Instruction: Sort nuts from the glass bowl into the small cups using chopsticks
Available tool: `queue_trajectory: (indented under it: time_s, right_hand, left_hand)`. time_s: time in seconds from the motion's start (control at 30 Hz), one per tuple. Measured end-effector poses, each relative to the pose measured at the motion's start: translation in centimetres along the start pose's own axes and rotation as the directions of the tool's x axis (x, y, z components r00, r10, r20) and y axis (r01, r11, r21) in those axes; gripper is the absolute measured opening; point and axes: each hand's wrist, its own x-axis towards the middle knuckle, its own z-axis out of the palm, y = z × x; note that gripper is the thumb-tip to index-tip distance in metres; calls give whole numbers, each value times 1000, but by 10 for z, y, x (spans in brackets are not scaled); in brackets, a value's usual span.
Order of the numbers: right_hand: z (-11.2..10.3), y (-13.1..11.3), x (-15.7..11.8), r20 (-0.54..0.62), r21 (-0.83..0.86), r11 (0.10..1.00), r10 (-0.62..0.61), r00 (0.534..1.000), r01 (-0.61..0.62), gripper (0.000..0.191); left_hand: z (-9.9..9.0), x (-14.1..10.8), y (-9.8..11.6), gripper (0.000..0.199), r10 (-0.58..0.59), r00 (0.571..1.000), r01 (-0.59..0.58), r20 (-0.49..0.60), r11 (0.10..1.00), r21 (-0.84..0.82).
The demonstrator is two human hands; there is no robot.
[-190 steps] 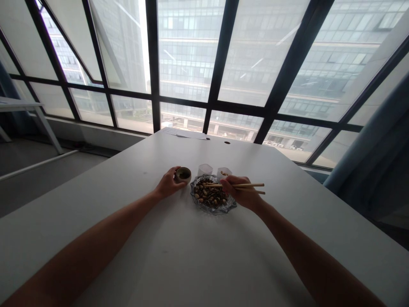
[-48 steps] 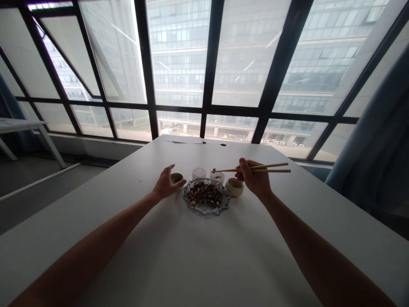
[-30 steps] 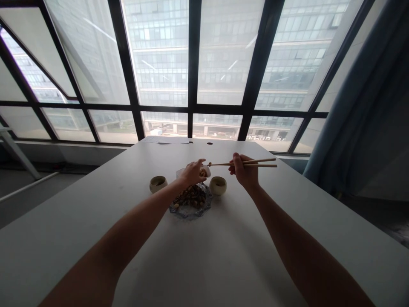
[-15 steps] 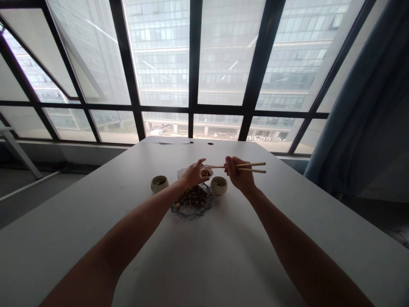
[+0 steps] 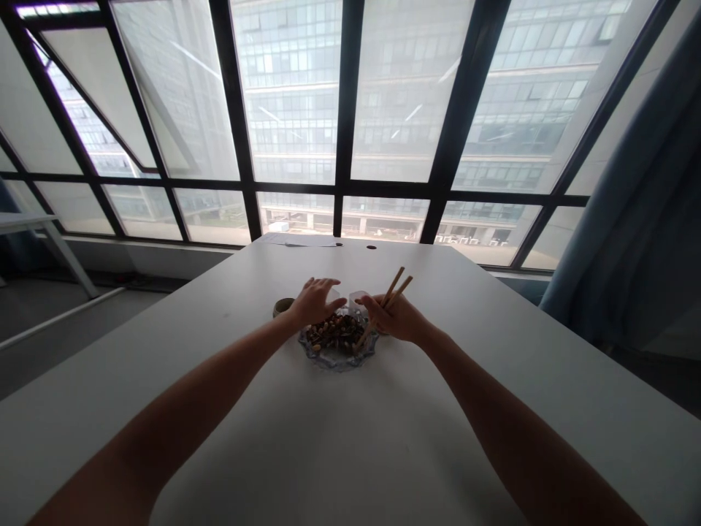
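currently, a pair of chopsticks [image 5: 401, 288] is grasped in the right hand [image 5: 399, 318], with the fingers folded about the shafts. the sticks are held at a slant, their thick ends pointed up and away, their lower ends directed down into the right part of a glass dish [image 5: 336, 363] with a scalloped rim. whether anything is pinched between the tips cannot be told. in the dish, brown nuts and seeds [image 5: 331, 332] are heaped toward the far side, while the near part of the bottom is left bare.

the left hand [image 5: 313, 302] is held over the dish's far left edge, its thumb and fingers parted, with one translucent cup [image 5: 333, 295] seen in the gap between them; whether that cup is gripped or only framed cannot be told. just beside it, a second cup [image 5: 358, 296] is partly covered by the right hand's fingertips, and contact cannot be judged. a small round bowl [image 5: 282, 305] is partly hidden by the left wrist.

everything is set on a white table [image 5: 350, 438], at whose far end papers [image 5: 307, 240] are laid, near dark-framed windows [image 5: 345, 109]. at the right, a blue curtain [image 5: 618, 204] is hung.
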Motion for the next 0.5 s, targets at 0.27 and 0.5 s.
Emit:
queue_trajectory:
  time_s: [0.27,0.5]
  right_hand:
    - [22,10,0,-107,-103,992,-90,990,79,59]
    - [2,8,0,-340,-22,1000,-21,940,15,58]
  left_hand:
    - [-11,-72,-65,41,-221,933,207,-285,975,-81]
    - [5,-90,-67,44,-275,926,236,-258,956,-174]
